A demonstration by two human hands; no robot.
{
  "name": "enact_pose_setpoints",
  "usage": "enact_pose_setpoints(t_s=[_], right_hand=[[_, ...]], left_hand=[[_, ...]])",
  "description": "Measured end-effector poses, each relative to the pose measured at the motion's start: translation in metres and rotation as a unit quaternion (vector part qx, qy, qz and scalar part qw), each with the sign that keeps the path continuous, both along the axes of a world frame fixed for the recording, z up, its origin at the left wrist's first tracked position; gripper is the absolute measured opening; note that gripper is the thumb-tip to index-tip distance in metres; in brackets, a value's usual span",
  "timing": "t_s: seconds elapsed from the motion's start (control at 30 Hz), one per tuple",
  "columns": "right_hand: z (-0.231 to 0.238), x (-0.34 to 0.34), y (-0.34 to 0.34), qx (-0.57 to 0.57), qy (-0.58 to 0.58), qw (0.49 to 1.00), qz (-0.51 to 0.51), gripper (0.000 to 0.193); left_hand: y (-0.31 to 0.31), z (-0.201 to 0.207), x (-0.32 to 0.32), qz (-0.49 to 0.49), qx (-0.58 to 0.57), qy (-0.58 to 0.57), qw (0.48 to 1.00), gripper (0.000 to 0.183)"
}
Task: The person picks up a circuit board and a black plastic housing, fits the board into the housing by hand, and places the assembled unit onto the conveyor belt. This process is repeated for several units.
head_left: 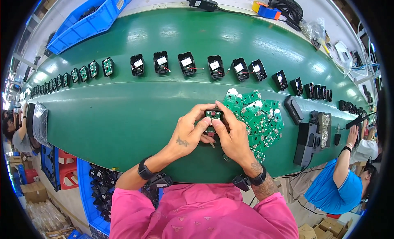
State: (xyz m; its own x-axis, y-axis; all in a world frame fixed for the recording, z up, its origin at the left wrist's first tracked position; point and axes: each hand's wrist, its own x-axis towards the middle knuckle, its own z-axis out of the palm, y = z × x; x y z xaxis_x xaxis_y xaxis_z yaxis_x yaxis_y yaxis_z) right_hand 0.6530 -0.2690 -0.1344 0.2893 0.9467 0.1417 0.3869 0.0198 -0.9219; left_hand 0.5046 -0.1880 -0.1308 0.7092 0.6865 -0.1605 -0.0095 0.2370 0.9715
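Across the whole width of the view runs a green conveyor belt, curving with the lens, and along its far half stands a row of small black housings, open side up, some showing white labels and red wires, with a few green-faced ones further left. Beyond the belt lies a blue plastic crate at the upper left, and another blue bin of black parts sits below the belt by the person's left knee. At the right a co-worker in a blue shirt reaches toward the belt's end, well apart from the person's own hands. Just right of those hands spreads a loose heap of green circuit boards, and past it a few black adapter bodies. Both hands meet over the near middle of the belt: the left hand and the right hand are closed narrowly, thumbs and forefingers together, around one small black housing with a green board seated in its open top. The step in hand looks like pressing that board down into its shell. By this judgement the next move calls for even thumb pressure so the board seats flat, with care that any trailing wire is not pinched; whether it has fully seated cannot be told.
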Motion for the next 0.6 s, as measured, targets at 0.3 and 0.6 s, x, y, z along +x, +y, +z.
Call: enact_pose_setpoints(t_s=[0.3, 0.6], right_hand=[[-0.003, -0.001, -0.002, -0.025, -0.022, 0.999, 0.009, 0.044], [-0.002, -0.002, -0.003, 0.033, -0.037, 0.999, -0.005, 0.040]], left_hand=[[-0.005, -0.004, 0.004, 0.013, 0.008, 0.011, 1.000, 0.035], [-0.016, -0.011, 0.008, 0.065, 0.167, 0.006, 0.984, 0.030]])
